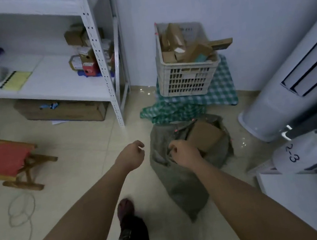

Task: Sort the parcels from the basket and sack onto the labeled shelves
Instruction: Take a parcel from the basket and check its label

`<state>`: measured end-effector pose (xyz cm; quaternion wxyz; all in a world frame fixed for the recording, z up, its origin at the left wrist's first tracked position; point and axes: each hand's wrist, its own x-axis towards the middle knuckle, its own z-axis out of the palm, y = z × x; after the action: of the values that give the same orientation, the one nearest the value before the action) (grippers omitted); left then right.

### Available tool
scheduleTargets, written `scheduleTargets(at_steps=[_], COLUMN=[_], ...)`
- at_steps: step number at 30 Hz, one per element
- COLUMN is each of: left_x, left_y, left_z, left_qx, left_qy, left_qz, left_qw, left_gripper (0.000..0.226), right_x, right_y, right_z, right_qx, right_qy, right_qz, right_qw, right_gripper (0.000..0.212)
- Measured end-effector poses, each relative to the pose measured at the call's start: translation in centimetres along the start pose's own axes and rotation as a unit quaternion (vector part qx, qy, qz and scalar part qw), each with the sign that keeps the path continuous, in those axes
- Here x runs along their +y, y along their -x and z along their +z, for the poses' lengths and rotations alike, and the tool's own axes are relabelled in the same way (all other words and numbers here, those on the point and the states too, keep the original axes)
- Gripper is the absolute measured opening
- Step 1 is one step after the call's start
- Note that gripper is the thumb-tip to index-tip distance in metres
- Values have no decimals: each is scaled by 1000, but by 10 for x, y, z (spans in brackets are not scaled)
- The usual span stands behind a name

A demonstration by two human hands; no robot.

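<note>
A grey-green sack (182,190) slumps on the floor tiles, its mouth open, with a brown cardboard parcel (205,135) showing inside. My right hand (184,153) is at the left rim of the mouth, fingers curled on the fabric. My left hand (133,155) hovers just left of the sack, loosely curled and holding nothing. Behind the sack a white plastic basket (186,80) full of several cardboard parcels (177,42) stands on a green checked cloth (221,89). A white shelf unit (61,87) at the left holds a stack of small parcels (85,54).
A second shelf at the right edge carries a paper label reading 2-3 (292,153). A white standing air conditioner (275,101) is right of the sack. A red folding stool (6,162) and a loose cable (20,210) lie on the floor at left. A large carton (65,111) sits under the shelf.
</note>
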<state>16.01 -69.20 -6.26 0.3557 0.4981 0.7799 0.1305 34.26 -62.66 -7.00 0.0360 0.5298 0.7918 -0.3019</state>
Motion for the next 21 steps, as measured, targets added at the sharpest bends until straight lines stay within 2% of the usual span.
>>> scheduleTargets(at_steps=[4,10,15,21], left_x=[15,60,107,166], left_y=[-96,-225,-326,-430], left_z=[-71,-167,-210,-254], left_qx=[19,-7,-20,11], left_qy=[1,-17,-19,-22], left_qz=[42,108,133,174], left_qw=[999,994,991,984], left_gripper=[27,27,26,27], right_x=[-32,-62,-61,-49], right_y=[-97,-211,-296,-401], right_z=[-57,-121,-175,-248], right_qx=[26,99,142,182], right_qy=[-33,-92,-117,-150], right_qz=[12,57,97,104], right_qw=[999,989,978,966], right_gripper=[25,25,24,29])
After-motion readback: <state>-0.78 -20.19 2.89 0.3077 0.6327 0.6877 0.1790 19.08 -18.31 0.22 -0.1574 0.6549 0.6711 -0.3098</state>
